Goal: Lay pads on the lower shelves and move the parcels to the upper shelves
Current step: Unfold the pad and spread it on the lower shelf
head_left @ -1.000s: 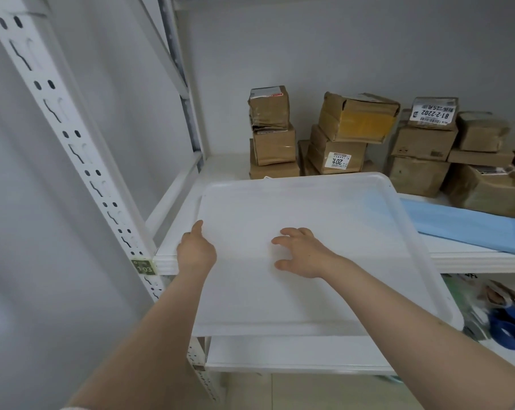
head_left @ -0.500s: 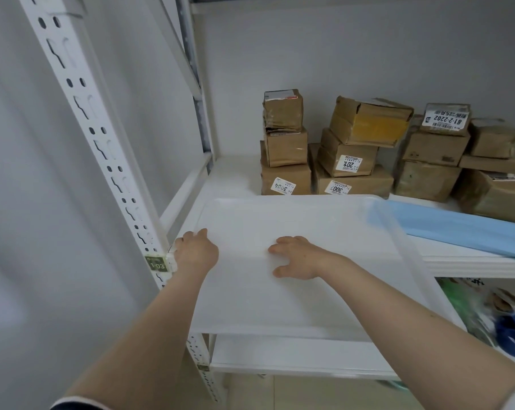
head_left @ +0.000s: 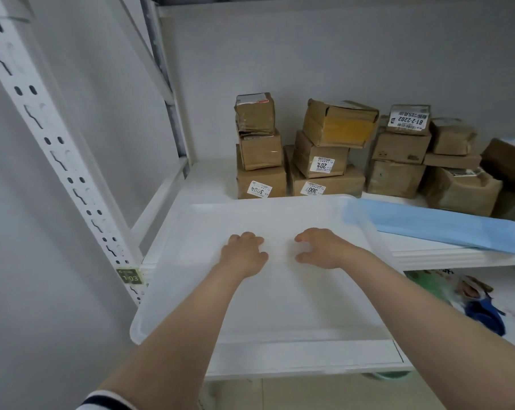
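From my head camera, both my palms press flat on the translucent white pad (head_left: 280, 291), which lies over the left end of the shelf (head_left: 457, 255) and hangs out past its front edge toward me. My left hand (head_left: 244, 253) sits near the pad's middle with fingers spread loosely apart and curled a little, gripping nothing; my right hand (head_left: 324, 247) is just beside it, fingers likewise apart, thumb splayed, only resting on the sheet. The pad's far edge stops just short of the brown parcels (head_left: 318, 149) stacked along the shelf's back edge (several carry white labels). Its right edge overlaps a blue pad (head_left: 445, 226) that runs along the shelf toward the right end. The perforated white upright (head_left: 52, 161) stands at the shelf's front left corner.
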